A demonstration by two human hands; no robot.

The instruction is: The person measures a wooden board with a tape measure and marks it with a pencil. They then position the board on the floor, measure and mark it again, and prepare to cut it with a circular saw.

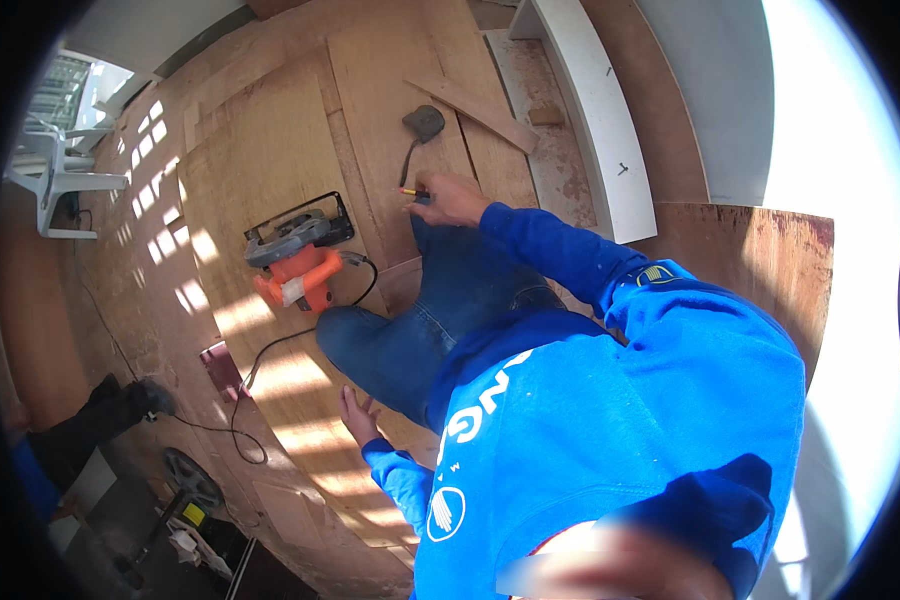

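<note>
My right hand [452, 200] is closed around a yellow and black pencil [416, 193], just above the plywood and close to my bent knee. A dark tape measure [425, 122] lies beyond that hand, and a narrow dark strip runs from it toward my fingers. On the near left side, my left hand [358, 416] hangs beside my thigh with its fingers apart and nothing in it. An orange circular saw [305, 270] with a black base plate rests on the plywood sheet [250, 150], left of my knees. Neither hand touches the saw.
A thin wooden strip [475, 115] and a small wood block [546, 116] lie near a long white panel [600, 120]. The black cord [260, 355] loops across the floor past a maroon piece [223, 371]. A white plastic chair [65, 185] and another person's dark-clothed leg [90, 425] are at left.
</note>
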